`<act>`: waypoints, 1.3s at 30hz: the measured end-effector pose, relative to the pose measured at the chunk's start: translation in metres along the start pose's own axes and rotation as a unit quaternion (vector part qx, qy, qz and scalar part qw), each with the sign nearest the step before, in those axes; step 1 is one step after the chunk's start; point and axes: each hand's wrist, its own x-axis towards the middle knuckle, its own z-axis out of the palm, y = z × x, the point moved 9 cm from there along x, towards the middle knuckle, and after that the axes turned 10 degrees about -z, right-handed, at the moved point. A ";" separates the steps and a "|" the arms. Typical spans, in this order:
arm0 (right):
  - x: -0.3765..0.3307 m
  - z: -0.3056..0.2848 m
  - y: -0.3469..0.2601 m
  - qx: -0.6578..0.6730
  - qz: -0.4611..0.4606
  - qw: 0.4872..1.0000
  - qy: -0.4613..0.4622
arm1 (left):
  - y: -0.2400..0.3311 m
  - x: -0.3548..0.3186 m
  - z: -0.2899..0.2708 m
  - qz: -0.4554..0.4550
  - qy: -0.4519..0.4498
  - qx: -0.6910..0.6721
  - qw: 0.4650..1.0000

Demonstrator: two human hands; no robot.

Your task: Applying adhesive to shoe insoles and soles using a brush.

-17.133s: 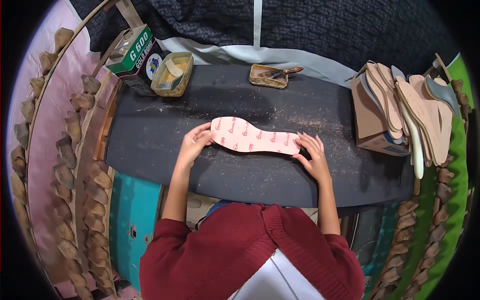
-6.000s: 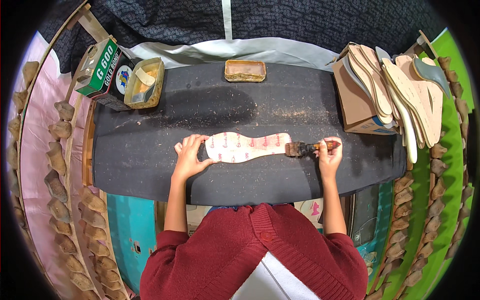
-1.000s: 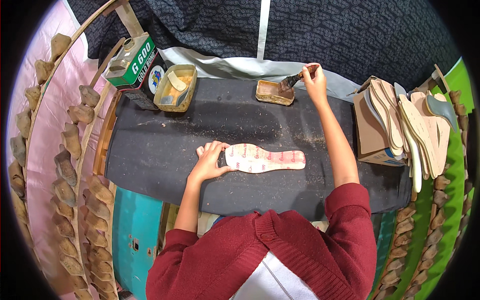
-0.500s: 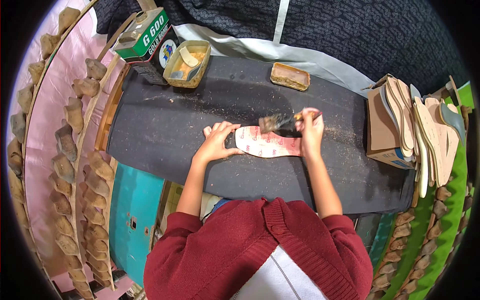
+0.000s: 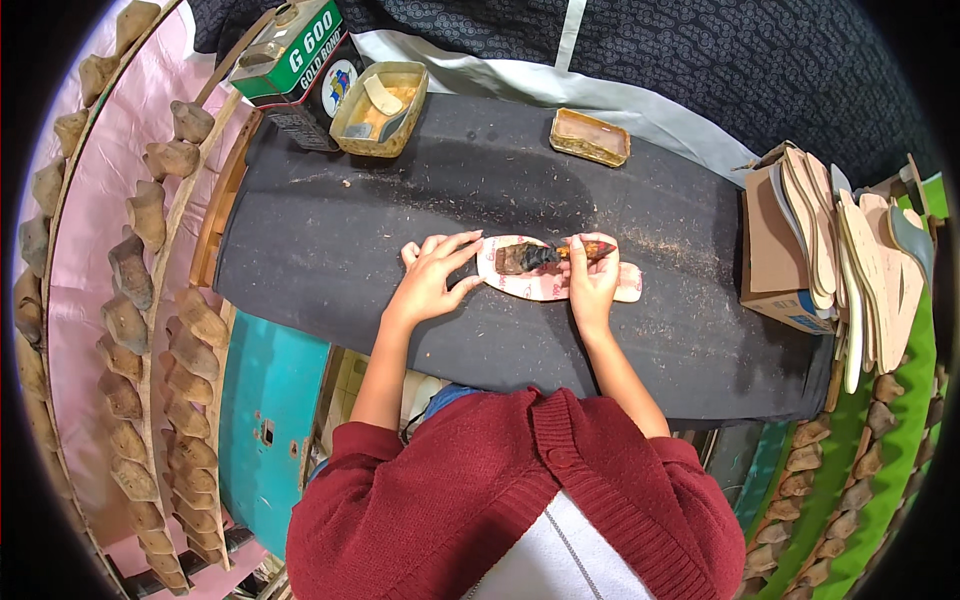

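A shoe insole (image 5: pixel 540 287), pale with red printing, lies flat on the dark-covered table. At its left end my left hand (image 5: pixel 432 280) holds it steady, with the forefinger and thumb spread to either side of the rounded edge. My right hand (image 5: pixel 595 280) is closed on the stained orange handle of a flat brush (image 5: pixel 541 255). Its dark, caked bristles lie over the left half of the insole. Part of the insole is hidden beneath the brush and my right hand.
A yellowish tub (image 5: pixel 392 137) with loose cut pieces stands beside a green and black can (image 5: pixel 300 85) at the back left. A shallow tray (image 5: pixel 590 138) sits at the back. Insole boards (image 5: pixel 865 265) fill a cardboard box (image 5: pixel 775 245) on the right. Shoe lasts (image 5: pixel 125 320) line side racks.
The brush has come down and left onto the insole, its bristles now at the left half. My right hand moved left with it. My left hand stays at the insole's end.
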 end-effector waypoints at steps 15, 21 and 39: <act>0.000 -0.001 -0.018 -0.206 -0.103 0.972 -0.042 | 0.014 -0.012 0.016 -0.008 -0.042 0.176 0.983; -0.002 -0.002 -0.012 -0.120 -0.084 0.989 -0.017 | 0.014 -0.012 0.023 -0.015 -0.041 0.221 0.974; -0.007 -0.071 -0.049 -0.168 -0.113 0.979 0.031 | 0.012 -0.015 0.020 -0.007 -0.019 0.217 0.976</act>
